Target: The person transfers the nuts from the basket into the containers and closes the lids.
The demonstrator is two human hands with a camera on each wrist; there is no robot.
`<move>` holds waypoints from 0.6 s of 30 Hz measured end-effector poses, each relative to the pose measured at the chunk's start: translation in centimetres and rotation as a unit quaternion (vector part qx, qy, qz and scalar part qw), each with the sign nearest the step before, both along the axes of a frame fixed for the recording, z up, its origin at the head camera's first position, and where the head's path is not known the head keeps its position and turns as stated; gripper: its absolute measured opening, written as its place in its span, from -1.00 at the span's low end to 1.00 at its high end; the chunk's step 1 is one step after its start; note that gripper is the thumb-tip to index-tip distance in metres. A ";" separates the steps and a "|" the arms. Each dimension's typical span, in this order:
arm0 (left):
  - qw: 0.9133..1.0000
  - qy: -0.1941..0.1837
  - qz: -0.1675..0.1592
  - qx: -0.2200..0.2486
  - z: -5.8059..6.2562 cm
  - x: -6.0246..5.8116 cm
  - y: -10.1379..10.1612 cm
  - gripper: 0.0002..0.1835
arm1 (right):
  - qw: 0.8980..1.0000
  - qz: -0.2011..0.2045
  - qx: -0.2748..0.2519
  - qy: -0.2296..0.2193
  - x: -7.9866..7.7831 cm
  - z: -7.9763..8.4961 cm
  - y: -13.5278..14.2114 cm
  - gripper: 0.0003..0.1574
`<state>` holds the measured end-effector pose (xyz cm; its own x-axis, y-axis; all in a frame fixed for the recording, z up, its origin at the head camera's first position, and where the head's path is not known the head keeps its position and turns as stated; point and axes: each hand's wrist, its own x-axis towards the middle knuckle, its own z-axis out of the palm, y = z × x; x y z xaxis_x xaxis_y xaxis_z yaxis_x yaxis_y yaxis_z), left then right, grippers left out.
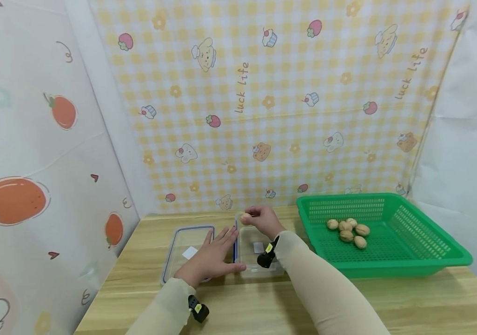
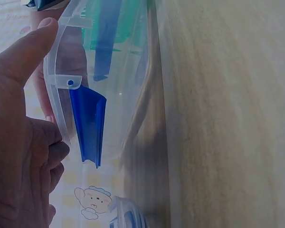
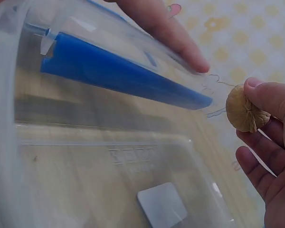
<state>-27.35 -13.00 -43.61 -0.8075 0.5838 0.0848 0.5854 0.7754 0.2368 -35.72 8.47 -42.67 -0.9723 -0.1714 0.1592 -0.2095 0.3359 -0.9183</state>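
In the head view my right hand (image 1: 267, 222) pinches a walnut (image 1: 245, 217) above the far end of a clear plastic box (image 1: 259, 272). The right wrist view shows the tan walnut (image 3: 242, 110) between thumb and fingertips, up past the box's rim. My left hand (image 1: 215, 257) rests at the box's left side, fingers extended away from me and thumb spread toward the near corner. A blue latch (image 2: 89, 124) hangs on that side. Inside, a small white square (image 3: 162, 205) lies on the floor of the box.
Left of the box lies a clear lid (image 1: 169, 260) with a blue seal, partly behind my left hand. A green basket (image 1: 389, 269) at right holds several walnuts (image 1: 346, 235). A checked cloth (image 1: 284, 177) hangs behind the wooden table (image 1: 121, 298).
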 end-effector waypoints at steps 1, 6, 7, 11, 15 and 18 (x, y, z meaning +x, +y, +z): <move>1.000 -0.001 0.000 -0.001 0.0 0.0 0.0 0.07 | 1.000 -0.001 0.001 0.000 0.0 -0.2 0.0 -0.51; 1.000 -0.001 -0.001 0.001 0.2 0.1 0.2 0.07 | 1.000 -0.005 0.003 -0.005 0.0 -0.8 -0.1 -0.51; 1.000 -0.001 0.000 0.000 0.2 0.1 0.2 0.07 | 1.000 -0.005 0.001 -0.009 0.0 -0.8 -0.1 -0.50; 1.000 0.002 0.001 0.001 0.2 0.1 0.3 0.07 | 1.000 -0.013 0.001 -0.017 -0.1 -0.9 0.0 -0.49; 1.000 0.003 0.001 0.001 0.2 0.0 0.3 0.07 | 1.000 -0.014 0.003 -0.019 -0.1 -1.0 0.0 -0.50; 1.000 0.003 0.004 -0.002 0.1 0.0 0.2 0.07 | 1.000 -0.012 0.003 -0.021 -0.1 -1.0 0.0 -0.50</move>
